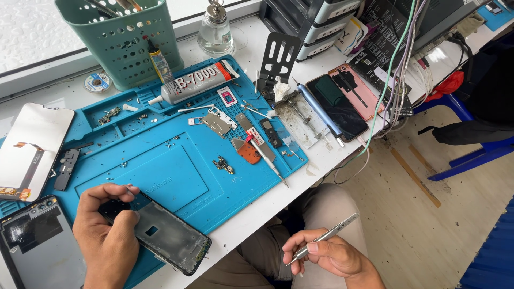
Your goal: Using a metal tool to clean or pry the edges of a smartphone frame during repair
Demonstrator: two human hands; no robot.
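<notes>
left hand point(107, 235) hides the near-left end of the phone frame point(166, 235) — tiny screws on the blue mat point(176, 176) too small to tell.

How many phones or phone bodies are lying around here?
3 that I can tell: an opened frame under the left hand, a grey back at the bottom left, and a dark phone right of the blue mat. Others may be hidden.
</notes>
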